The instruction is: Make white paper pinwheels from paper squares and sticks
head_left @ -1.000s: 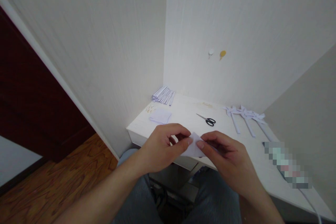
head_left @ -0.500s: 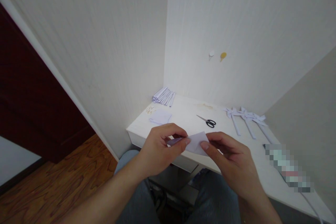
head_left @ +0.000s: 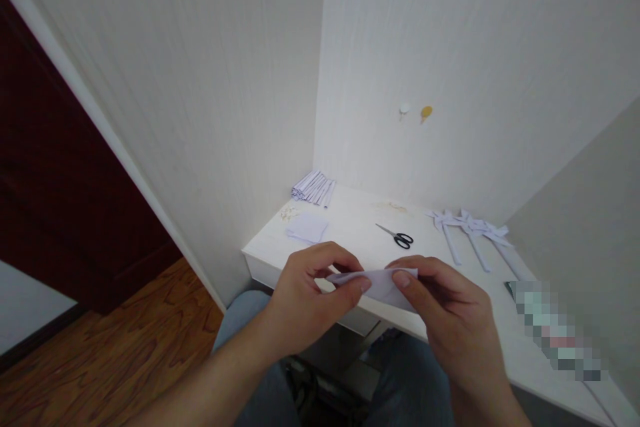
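A folded piece of white paper [head_left: 383, 285] is held above the desk's front edge between both hands. My left hand [head_left: 320, 293] pinches its left part between thumb and fingers. At the right part, my right hand [head_left: 445, 303] grips it with the thumb on the near face and the fingers behind. Beyond the hands lie scissors [head_left: 395, 237] with black handles, blades pointing to the back left. On the left of the desk is a small stack of white paper sheets [head_left: 307, 227].
The white desk [head_left: 350, 213] stands in a wall corner. At the back left are several rolled paper sticks [head_left: 313, 188] and small pale bits [head_left: 289, 213]. Paper pinwheels [head_left: 467, 221] on sticks lie at the right, near a blurred-out object [head_left: 555, 330]. Two hooks [head_left: 426, 112] hang on the wall.
The paper has tipped flatter, its face now showing as a narrower strip. Both hands have shifted slightly right and down in view, keeping their hold.
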`<move>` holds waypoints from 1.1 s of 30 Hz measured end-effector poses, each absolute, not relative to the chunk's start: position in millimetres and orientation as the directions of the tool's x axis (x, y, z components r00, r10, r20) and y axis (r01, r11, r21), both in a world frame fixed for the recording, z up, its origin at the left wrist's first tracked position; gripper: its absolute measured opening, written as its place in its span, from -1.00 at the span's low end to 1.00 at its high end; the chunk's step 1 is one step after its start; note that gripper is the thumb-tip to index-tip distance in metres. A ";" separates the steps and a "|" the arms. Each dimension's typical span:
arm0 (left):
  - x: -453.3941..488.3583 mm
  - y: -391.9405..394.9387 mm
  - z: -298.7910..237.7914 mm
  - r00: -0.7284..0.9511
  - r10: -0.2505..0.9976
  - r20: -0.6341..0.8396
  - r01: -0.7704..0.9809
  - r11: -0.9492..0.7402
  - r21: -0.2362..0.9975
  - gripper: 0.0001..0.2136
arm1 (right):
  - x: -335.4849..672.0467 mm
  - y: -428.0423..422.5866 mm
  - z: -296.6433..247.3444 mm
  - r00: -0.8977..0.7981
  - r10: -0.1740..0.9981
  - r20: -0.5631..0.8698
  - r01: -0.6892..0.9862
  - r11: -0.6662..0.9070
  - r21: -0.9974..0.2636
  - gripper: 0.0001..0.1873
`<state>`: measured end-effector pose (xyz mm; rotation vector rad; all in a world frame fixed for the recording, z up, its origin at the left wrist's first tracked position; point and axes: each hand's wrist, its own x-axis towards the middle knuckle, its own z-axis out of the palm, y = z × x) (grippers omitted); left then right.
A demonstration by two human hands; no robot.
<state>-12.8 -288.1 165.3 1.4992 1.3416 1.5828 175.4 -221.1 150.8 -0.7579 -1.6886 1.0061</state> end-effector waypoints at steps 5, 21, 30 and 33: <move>-11.0 -288.7 164.7 -0.253 0.901 0.352 0.116 -0.333 0.936 -0.90 | 170.6 -223.1 154.5 -0.252 0.853 0.456 -0.002 0.471 -0.882 -0.96; -10.1 -286.1 162.3 -0.254 0.945 0.204 -0.227 -0.263 0.938 -0.76 | 169.7 -226.6 151.1 -0.193 0.811 0.552 0.019 0.566 -0.824 -0.95; -8.9 -284.6 160.9 -0.282 0.932 0.227 -0.243 -0.298 0.923 -0.75 | 168.3 -226.2 151.6 -0.186 0.823 0.536 0.037 0.551 -0.834 -0.90; -8.7 -284.5 161.0 -0.284 0.932 0.224 -0.241 -0.296 0.924 -0.76 | 168.8 -226.8 152.4 -0.193 0.821 0.537 0.030 0.552 -0.833 -0.91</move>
